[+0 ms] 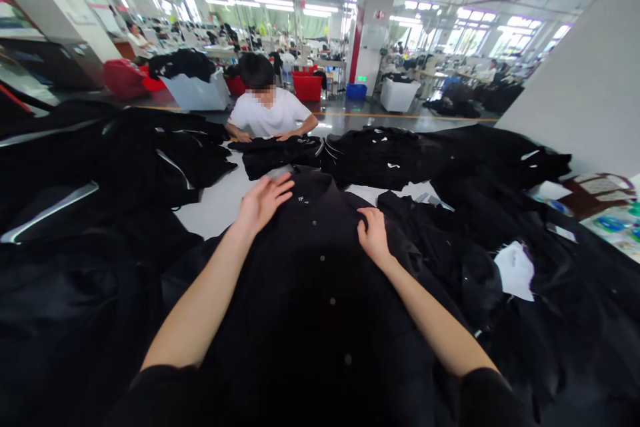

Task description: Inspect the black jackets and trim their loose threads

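A black button-front shirt (320, 280) lies face up before me, its collar pointing away and small light print on the chest. Over the shoulder on the left side of the picture is my left hand (265, 200), fingers stretched out and holding nothing. At the opposite shoulder, my right hand (374, 233) rests near the cloth, fingers loosely bent and thumb apart from them. Whether its fingertips touch the fabric is hard to make out.
Across the white table (215, 207), a co-worker in a white T-shirt (270, 113) has both hands on a dark garment (275, 155). Black garments (100, 160) with pale piping are heaped at left, more (465, 227) at right. A white scrap (516, 271) lies among them.
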### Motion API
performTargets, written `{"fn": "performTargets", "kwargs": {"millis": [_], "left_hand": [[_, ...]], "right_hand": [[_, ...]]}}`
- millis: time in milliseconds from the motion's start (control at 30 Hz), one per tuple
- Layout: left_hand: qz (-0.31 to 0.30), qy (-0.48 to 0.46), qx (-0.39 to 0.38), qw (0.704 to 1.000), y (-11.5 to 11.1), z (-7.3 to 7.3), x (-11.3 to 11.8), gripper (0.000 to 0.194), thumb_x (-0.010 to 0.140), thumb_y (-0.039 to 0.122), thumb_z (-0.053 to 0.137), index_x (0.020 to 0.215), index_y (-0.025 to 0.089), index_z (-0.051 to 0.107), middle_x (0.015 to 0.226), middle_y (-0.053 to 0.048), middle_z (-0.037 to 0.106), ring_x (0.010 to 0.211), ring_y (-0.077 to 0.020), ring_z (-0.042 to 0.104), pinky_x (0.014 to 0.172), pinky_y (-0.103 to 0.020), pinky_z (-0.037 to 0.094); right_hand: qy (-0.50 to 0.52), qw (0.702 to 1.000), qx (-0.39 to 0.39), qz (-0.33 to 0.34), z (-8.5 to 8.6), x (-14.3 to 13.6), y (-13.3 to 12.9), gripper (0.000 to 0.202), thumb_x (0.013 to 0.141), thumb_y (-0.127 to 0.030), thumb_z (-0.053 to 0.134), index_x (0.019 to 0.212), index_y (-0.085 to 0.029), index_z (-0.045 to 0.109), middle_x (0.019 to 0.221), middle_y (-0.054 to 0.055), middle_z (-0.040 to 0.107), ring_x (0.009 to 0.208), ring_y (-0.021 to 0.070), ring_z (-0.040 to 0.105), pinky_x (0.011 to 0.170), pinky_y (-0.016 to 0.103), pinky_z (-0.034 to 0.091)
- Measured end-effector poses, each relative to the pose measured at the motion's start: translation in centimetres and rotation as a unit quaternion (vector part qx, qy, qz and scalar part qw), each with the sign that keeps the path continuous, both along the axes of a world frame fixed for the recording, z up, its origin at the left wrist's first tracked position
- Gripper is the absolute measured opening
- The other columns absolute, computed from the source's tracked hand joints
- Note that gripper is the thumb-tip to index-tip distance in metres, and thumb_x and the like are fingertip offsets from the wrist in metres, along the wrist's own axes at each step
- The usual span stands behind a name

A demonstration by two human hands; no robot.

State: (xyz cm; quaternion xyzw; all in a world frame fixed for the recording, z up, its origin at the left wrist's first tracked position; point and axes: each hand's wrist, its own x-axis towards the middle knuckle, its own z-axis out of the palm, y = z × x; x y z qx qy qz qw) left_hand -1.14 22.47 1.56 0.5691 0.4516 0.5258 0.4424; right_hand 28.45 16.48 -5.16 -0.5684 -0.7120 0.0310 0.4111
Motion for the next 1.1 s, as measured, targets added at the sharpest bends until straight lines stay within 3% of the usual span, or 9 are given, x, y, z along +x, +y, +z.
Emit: {"fn": "performTargets", "kwargs": {"millis": [133, 267, 367, 500, 633, 767, 933, 1033, 1100], "left_hand": [[0.098, 0.180, 0.047, 0.978, 0.1, 0.3, -0.3, 0.036, 0.092, 0.031, 0.041, 0.121, 0.017, 0.057, 0.122, -0.012, 0.063, 0.111, -0.0240, 0.061, 0.096, -0.042, 0.049], [0.020, 0.439, 0.163, 0.883, -1.2, -1.5, 1.5, 0.035, 0.087, 0.018, 0.046, 0.119, 0.018, 0.060, 0.125, -0.010, 0.062, 0.120, -0.0267, 0.053, 0.106, -0.044, 0.038], [-0.033, 0.540, 0.156, 0.826, -1.7, -2.2, 2.3, 0.028, 0.084, 0.019, 0.054, 0.110, 0.019, 0.065, 0.118, -0.013, 0.066, 0.117, -0.0326, 0.055, 0.103, -0.051, 0.036], [-0.064, 0.558, 0.137, 0.816, -2.3, -2.7, 2.7, 0.014, 0.083, 0.024, 0.059, 0.090, 0.019, 0.070, 0.100, -0.014, 0.072, 0.105, -0.0343, 0.063, 0.098, -0.051, 0.037], [-0.085, 0.558, 0.135, 0.814, -3.8, -3.2, 2.9, 0.024, 0.086, 0.018, 0.051, 0.099, 0.019, 0.071, 0.103, -0.013, 0.073, 0.099, -0.0294, 0.066, 0.094, -0.043, 0.041], [-0.095, 0.525, 0.167, 0.829, -5.7, -3.3, 3.1, 0.027, 0.092, 0.024, 0.045, 0.106, 0.020, 0.068, 0.111, -0.010, 0.070, 0.107, -0.0257, 0.063, 0.092, -0.040, 0.042], [-0.113, 0.501, 0.190, 0.837, -8.0, -3.2, 3.4, 0.028, 0.098, 0.030, 0.037, 0.105, 0.021, 0.063, 0.106, -0.008, 0.070, 0.097, -0.0238, 0.065, 0.087, -0.039, 0.042], [-0.091, 0.543, 0.164, 0.819, -9.1, -3.2, 3.7, 0.030, 0.099, 0.029, 0.034, 0.108, 0.021, 0.061, 0.094, -0.008, 0.073, 0.086, -0.0255, 0.067, 0.086, -0.041, 0.041], [-0.091, 0.530, 0.158, 0.828, -9.6, -3.1, 3.9, 0.029, 0.098, 0.034, 0.037, 0.109, 0.022, 0.061, 0.099, -0.008, 0.073, 0.090, -0.0266, 0.067, 0.086, -0.040, 0.043]], "right_hand": [[0.064, 0.992, -0.085, 0.068, 2.2, -2.5, -0.3, 0.032, 0.094, -0.027, 0.035, 0.112, -0.021, 0.061, 0.095, 0.005, 0.067, 0.090, 0.0191, 0.062, 0.087, 0.030, 0.046], [0.023, 0.967, -0.248, 0.042, 3.7, -5.8, 0.5, 0.035, 0.096, -0.045, 0.037, 0.098, -0.025, 0.066, 0.085, 0.001, 0.069, 0.082, 0.0179, 0.064, 0.077, 0.028, 0.046], [-0.004, 0.950, -0.311, 0.030, 4.0, -8.0, 1.3, 0.045, 0.091, -0.061, 0.041, 0.087, -0.025, 0.068, 0.087, 0.004, 0.071, 0.086, 0.0211, 0.065, 0.078, 0.031, 0.046], [-0.016, 0.944, -0.330, 0.015, 3.2, -10.0, 1.5, 0.048, 0.089, -0.066, 0.043, 0.093, -0.024, 0.067, 0.099, 0.008, 0.071, 0.096, 0.0268, 0.066, 0.082, 0.037, 0.047], [-0.003, 0.943, -0.332, 0.022, 1.5, -10.8, 0.3, 0.052, 0.086, -0.068, 0.046, 0.104, -0.022, 0.061, 0.104, 0.010, 0.070, 0.099, 0.0274, 0.066, 0.083, 0.038, 0.048], [0.107, 0.950, -0.283, 0.076, -0.5, -10.4, -1.2, 0.041, 0.092, -0.057, 0.047, 0.110, -0.022, 0.059, 0.099, 0.008, 0.071, 0.091, 0.0221, 0.067, 0.080, 0.032, 0.049], [0.187, 0.950, -0.227, 0.105, -2.3, -9.6, -2.8, 0.034, 0.098, -0.040, 0.037, 0.084, -0.020, 0.061, 0.068, 0.002, 0.066, 0.065, 0.0161, 0.064, 0.068, 0.026, 0.048], [0.204, 0.952, -0.211, 0.087, -2.0, -9.6, -3.8, 0.038, 0.098, -0.037, 0.035, 0.073, -0.020, 0.057, 0.059, 0.001, 0.060, 0.057, 0.0155, 0.060, 0.065, 0.026, 0.047], [0.214, 0.954, -0.194, 0.082, -1.5, -9.7, -4.6, 0.038, 0.098, -0.037, 0.036, 0.071, -0.021, 0.057, 0.058, 0.002, 0.059, 0.058, 0.0165, 0.060, 0.065, 0.027, 0.046]]}}
